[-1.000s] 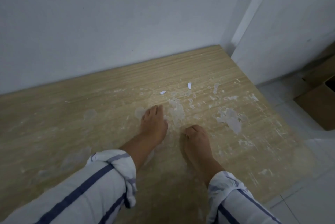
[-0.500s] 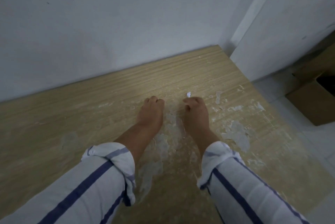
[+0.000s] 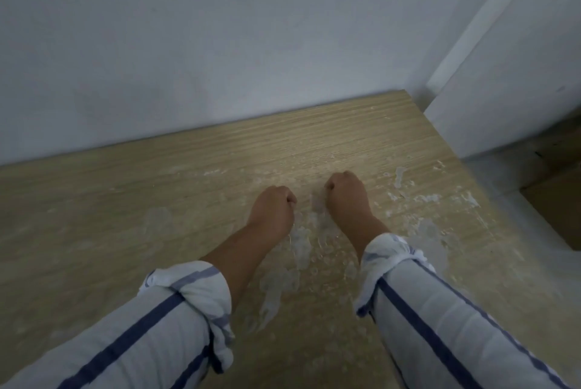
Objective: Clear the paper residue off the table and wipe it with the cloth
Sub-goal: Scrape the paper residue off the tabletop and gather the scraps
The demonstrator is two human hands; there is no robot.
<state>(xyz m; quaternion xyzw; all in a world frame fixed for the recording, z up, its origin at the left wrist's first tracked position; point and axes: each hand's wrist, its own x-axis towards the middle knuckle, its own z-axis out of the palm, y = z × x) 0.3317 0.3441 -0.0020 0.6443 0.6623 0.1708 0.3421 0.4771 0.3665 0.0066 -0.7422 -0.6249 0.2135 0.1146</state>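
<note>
Left hand: fingers curled on the table, nothing visibly held.
Right hand: likewise curled.
Paper residue: probably best scraped nearward, gathering flakes.

One left grip, one right grip, two sleeves, one desk, one cardboard box, many patches of paper residue
</note>
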